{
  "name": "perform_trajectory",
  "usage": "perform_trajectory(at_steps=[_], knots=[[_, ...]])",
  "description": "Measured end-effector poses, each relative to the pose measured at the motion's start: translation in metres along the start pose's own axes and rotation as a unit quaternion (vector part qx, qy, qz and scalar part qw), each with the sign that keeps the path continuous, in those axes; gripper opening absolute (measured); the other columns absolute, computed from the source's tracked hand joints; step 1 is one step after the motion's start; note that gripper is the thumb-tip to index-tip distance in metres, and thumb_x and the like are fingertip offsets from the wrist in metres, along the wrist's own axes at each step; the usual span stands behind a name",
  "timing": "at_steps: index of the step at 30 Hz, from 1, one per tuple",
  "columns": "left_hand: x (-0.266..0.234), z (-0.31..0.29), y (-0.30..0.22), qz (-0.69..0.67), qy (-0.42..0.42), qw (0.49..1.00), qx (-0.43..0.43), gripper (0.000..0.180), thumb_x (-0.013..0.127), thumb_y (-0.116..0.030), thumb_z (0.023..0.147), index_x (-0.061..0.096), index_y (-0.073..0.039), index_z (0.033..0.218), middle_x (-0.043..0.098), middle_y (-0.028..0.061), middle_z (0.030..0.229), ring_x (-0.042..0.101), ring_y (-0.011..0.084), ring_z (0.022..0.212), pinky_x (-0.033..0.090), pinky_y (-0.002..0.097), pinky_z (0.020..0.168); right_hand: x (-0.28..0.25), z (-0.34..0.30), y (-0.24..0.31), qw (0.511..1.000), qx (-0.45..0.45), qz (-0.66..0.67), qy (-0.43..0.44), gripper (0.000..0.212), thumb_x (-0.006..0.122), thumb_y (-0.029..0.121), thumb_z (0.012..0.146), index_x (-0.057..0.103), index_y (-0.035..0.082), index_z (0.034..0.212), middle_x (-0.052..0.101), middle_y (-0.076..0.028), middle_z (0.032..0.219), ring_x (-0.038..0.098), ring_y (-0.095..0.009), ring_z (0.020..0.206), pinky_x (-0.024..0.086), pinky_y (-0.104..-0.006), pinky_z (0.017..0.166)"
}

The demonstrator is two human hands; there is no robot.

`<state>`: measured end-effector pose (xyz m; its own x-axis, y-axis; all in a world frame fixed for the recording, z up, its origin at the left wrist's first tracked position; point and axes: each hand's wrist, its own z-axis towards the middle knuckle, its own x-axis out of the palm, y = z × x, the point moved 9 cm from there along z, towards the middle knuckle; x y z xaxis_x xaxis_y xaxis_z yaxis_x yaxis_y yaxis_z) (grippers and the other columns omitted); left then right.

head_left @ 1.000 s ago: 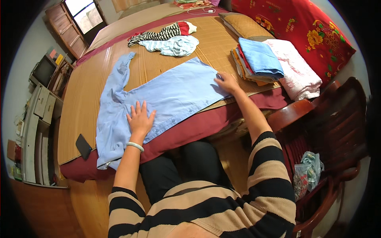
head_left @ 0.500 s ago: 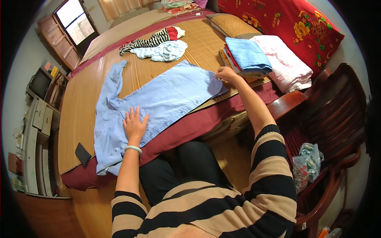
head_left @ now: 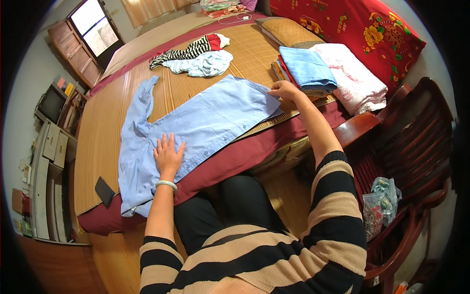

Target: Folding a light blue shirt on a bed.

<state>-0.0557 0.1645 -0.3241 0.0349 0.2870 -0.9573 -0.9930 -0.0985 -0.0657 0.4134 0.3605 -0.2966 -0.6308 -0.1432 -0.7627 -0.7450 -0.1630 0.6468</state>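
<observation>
A light blue long-sleeved shirt point(head_left: 210, 117) lies spread over the woven mat point(head_left: 100, 132) on the bed, its buttoned edge towards me. One sleeve stretches away on the left; the other hangs down over the bed's near edge. My left hand point(head_left: 169, 154) rests flat on the shirt near its shoulder end, fingers spread. At the hem's far right corner my right hand point(head_left: 285, 90) pinches the cloth between thumb and fingers. Just beyond that hand stands a stack of folded clothes point(head_left: 307, 68) with a blue piece on top.
Behind the shirt lie a striped garment point(head_left: 188, 51) and a pale crumpled one point(head_left: 208, 63). A black phone point(head_left: 104, 191) sits at the mat's near left corner. Right of the stack is a folded white quilt point(head_left: 355, 78). A wooden chair point(head_left: 411, 132) holds plastic bags point(head_left: 382, 201).
Both hands keep their places on the shirt. The hem corner by my right hand lies a little flatter and straighter; the whole view has shifted slightly.
</observation>
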Motion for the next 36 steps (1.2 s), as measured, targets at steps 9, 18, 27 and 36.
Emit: perform_trajectory(at_steps=[9, 18, 27, 36], knots=[[-0.003, 0.001, 0.001, 0.003, -0.002, 1.0, 0.001, 0.068, 0.049, -0.058, 0.092, 0.041, -0.019, 0.147, 0.035, 0.014, 0.153, 0.029, 0.0387, 0.141, 0.022, 0.0561, 0.112, 0.016, -0.01, -0.015, 0.995, 0.023, -0.037, 0.091, 0.042, 0.076, 0.044, 0.079, 0.073, 0.005, 0.092, 0.069, -0.004, 0.079, 0.062, -0.016, 0.071, 0.048, -0.0308, 0.067], [-0.004, -0.001, 0.002, -0.001, -0.001, 1.0, -0.005, 0.068, 0.049, -0.058, 0.091, 0.042, -0.017, 0.145, 0.036, 0.0144, 0.153, 0.03, 0.0381, 0.141, 0.022, 0.0558, 0.113, 0.012, -0.011, -0.018, 0.937, 0.097, 0.335, -0.027, 0.026, 0.074, 0.031, 0.086, 0.062, 0.009, 0.078, 0.057, 0.0, 0.063, 0.049, -0.009, 0.048, 0.036, -0.0237, 0.041], [-0.006, -0.001, -0.004, -0.014, -0.021, 1.0, 0.005, 0.068, 0.051, -0.057, 0.09, 0.045, -0.015, 0.143, 0.039, 0.0156, 0.151, 0.031, 0.0385, 0.14, 0.022, 0.0558, 0.113, -0.008, -0.029, -0.017, 0.984, 0.075, -0.113, -0.116, 0.025, 0.067, 0.028, 0.081, 0.07, 0.005, 0.086, 0.07, -0.016, 0.083, 0.068, -0.028, 0.071, 0.053, -0.0392, 0.067], [-0.007, 0.002, -0.006, -0.014, -0.024, 1.0, 0.005, 0.067, 0.051, -0.057, 0.091, 0.045, -0.015, 0.143, 0.039, 0.0158, 0.151, 0.032, 0.0382, 0.14, 0.023, 0.0545, 0.113, 0.008, -0.022, 0.055, 0.974, -0.058, -0.111, -0.191, 0.02, 0.062, 0.023, 0.081, 0.071, 0.007, 0.087, 0.07, -0.018, 0.089, 0.067, -0.037, 0.086, 0.053, -0.0457, 0.077]])
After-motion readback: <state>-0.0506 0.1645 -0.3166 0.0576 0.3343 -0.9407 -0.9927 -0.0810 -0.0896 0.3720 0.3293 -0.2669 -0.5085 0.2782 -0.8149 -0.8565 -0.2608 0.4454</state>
